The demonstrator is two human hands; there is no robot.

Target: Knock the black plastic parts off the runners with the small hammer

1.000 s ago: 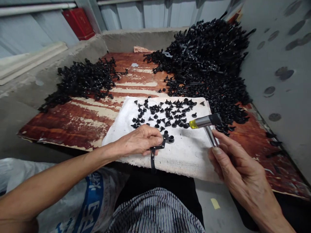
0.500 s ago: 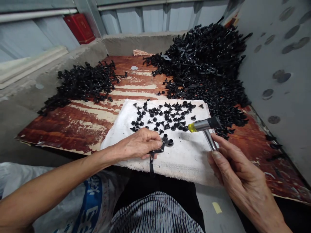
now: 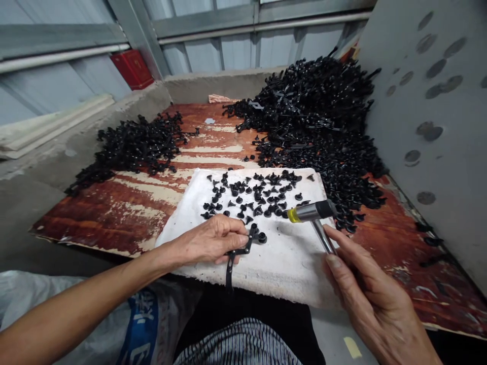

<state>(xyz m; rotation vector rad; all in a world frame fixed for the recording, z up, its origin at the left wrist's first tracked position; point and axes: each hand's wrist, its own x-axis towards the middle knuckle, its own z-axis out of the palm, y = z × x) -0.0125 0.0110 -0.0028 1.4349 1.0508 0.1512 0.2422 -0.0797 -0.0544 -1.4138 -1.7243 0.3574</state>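
We held a black plastic runner of moulded fasteners on the near part of the white slab, its narrow tail hanging over the edge. A small steel hammer, yellow-banded and black-capped, tilted above the slab, just beside the runner.

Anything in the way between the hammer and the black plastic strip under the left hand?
Nothing visible. Only bare white board lies between the hammer in the right hand and the black plastic strip under the left hand. Loose black plastic pieces sit close by, beside that path, not across it.
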